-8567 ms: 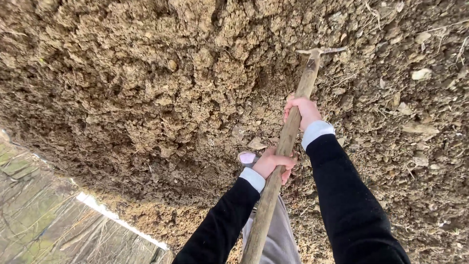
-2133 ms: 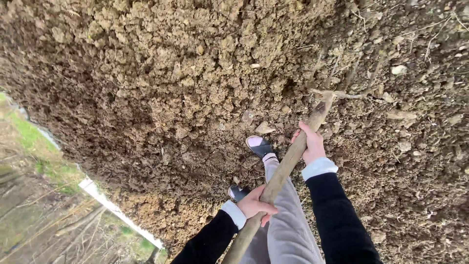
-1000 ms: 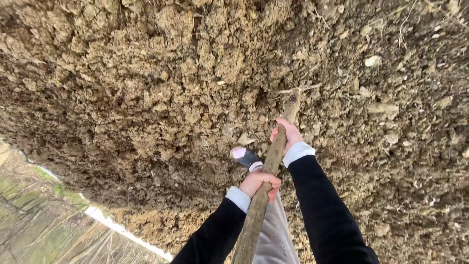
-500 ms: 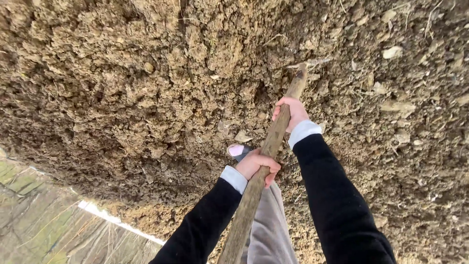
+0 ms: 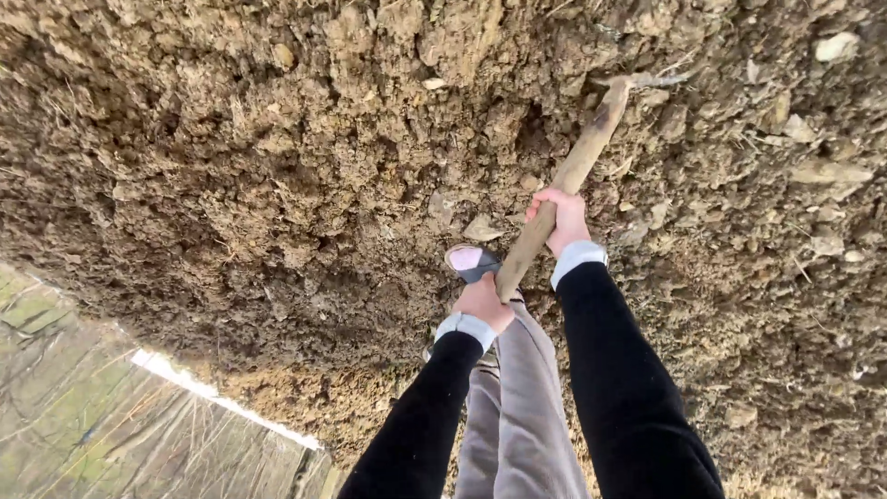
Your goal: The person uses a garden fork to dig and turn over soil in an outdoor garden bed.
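Over clumpy tilled soil [image 5: 277, 166], the wooden handle [image 5: 577, 166] slants up-right, gripped by the right hand [image 5: 564, 217] mid-shaft and the left hand [image 5: 485, 300] clamped at its near end.

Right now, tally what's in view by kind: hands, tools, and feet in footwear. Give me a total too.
Hands: 2, the left hand and the right hand, both gripping the handle
Tools: 1, a wooden-handled hoe with its blade end at the clumpy soil
Feet in footwear: 1 plainly seen, a dark slipper
Total: 4
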